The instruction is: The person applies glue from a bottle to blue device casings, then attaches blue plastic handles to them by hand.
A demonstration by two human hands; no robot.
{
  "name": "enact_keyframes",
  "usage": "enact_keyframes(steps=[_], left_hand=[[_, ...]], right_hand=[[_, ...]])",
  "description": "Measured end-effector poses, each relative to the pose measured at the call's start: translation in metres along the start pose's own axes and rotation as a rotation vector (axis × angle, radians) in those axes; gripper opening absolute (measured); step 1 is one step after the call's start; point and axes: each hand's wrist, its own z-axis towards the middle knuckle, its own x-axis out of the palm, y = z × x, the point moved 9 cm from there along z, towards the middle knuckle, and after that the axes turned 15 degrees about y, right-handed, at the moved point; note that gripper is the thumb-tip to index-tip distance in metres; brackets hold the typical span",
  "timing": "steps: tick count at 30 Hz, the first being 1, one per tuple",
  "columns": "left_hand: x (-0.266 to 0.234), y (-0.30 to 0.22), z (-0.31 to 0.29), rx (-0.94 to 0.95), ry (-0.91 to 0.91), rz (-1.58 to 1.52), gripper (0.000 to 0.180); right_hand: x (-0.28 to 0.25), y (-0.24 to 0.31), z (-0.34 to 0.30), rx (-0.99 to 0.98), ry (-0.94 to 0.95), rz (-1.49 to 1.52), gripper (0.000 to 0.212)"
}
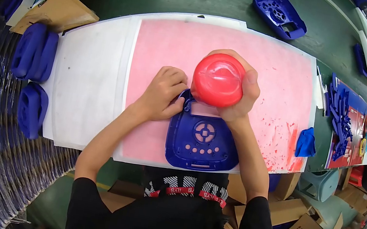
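A blue plastic panel point(202, 149) with a round button cut-out, a row of small holes and a wide upper window lies on the pink sheet in front of me. My left hand point(164, 92) is closed on its upper left corner, the thumb against the edge. Over the panel's upper end, my right hand point(248, 89) grips a glossy red plastic bottle point(219, 80) with its rounded base facing up. The bottle's lower end and the spot beneath it are hidden.
Red smears mark the right of the pink sheet point(272, 56). Another blue shell point(279, 14) lies beyond it. Blue parts point(35, 53) stand at the left by a cardboard box point(59, 14). At right are a blue cloth point(306, 142), blue strips point(340, 117) and a stool point(320, 183).
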Motion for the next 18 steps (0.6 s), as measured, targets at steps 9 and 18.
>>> enact_keyframes(steps=[9,18], left_hand=[[0.001,0.001,-0.003,-0.005,-0.007,0.004,0.02],[0.001,0.001,-0.003,0.004,0.011,-0.003,0.023]], right_hand=[[-0.002,0.004,-0.006,0.0,-0.004,-0.09,0.074],[-0.011,0.001,-0.007,0.023,-0.011,-0.123,0.08]])
